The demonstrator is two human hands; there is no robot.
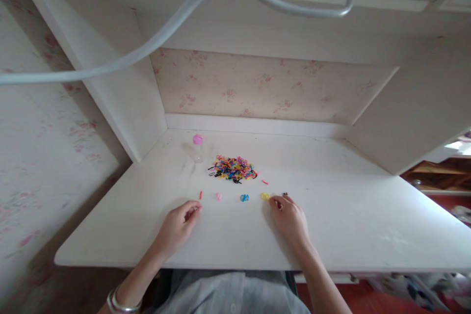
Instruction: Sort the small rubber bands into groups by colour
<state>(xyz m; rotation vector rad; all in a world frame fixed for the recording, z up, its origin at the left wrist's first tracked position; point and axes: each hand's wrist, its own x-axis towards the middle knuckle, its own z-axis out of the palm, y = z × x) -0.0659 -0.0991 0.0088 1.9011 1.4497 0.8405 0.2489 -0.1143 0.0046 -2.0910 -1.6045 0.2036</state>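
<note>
Left hand (177,226) curled, contents indeterminable; red elastic band (200,195) at 1 o'clock. Right hand (291,222) at yellow elastic bands (264,196), 10 o'clock; grasp indeterminable. Multicoloured band pile (234,168) beyond, 12 o'clock.

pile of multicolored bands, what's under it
The pile of multicolored bands rests on the white desk, which shows all around the pile; the surface directly beneath is covered.

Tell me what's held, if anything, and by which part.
Cannot tell; any hold is hidden. Left hand near a red piece, right hand beside yellow bands.
</note>
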